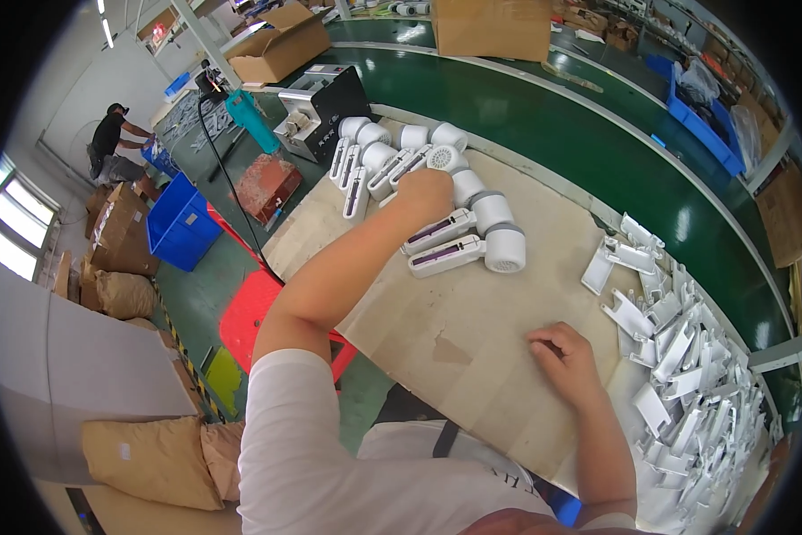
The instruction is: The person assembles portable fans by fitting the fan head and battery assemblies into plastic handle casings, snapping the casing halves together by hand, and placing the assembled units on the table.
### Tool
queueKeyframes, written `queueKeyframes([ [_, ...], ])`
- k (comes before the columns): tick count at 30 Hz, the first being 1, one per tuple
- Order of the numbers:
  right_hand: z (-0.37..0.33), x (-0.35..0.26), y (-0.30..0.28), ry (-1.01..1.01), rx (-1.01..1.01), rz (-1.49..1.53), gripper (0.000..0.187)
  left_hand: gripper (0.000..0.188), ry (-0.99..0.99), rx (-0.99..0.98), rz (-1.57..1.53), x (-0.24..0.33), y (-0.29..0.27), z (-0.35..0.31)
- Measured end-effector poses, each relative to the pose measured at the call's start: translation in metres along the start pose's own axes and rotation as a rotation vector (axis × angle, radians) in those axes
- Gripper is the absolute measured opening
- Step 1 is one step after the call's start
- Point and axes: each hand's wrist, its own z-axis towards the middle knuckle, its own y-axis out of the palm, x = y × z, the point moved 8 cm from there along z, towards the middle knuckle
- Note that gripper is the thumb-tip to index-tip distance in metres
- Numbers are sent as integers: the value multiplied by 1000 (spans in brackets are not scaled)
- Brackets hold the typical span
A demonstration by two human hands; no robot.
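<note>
My left hand [426,196] reaches to the far middle of the work table. Its fingers are closed over the handle of a white hair dryer [468,186], hiding that handle. More white hair dryers with grey bands lie around it in a bent row. Two nearer ones, a hair dryer [493,211] and another hair dryer [506,248], point their handles left, with dark purple strips inside the handles. My right hand [563,358] rests over the table at the right, fingers curled in and nothing seen in them. Nearest to it is a heap of white plastic handle shells [686,374].
A black and silver machine [322,111] stands at the table's far left, near a teal bottle-shaped object [252,120] and a reddish block [267,187]. A green conveyor [588,143] runs behind. A red stool [254,312] and blue bin [182,223] stand left. Another person [111,147] works far left.
</note>
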Motion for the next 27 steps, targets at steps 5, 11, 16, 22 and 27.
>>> queueKeyframes([
  [5, -1, 5, -2, 2, -7, 4, 12, 25, 9, -41, 82, -7, -3, 6],
  [11, -2, 5, 0, 26, -24, 47, 13, 27, 118, 219, -131, -42, -70, 0],
  [16, -6, 1, -15, 18, 102, 97, 17, 20, 68, 223, -1156, -21, -110, -24],
  [22, -8, -31, -48, -169, 361, 125, 48, 24, 165, 152, -1882, 96, -47, -76],
  [27, -11, -44, -58, -146, 470, -128, 67, 24, 145, 38, -2145, 160, 10, -92],
])
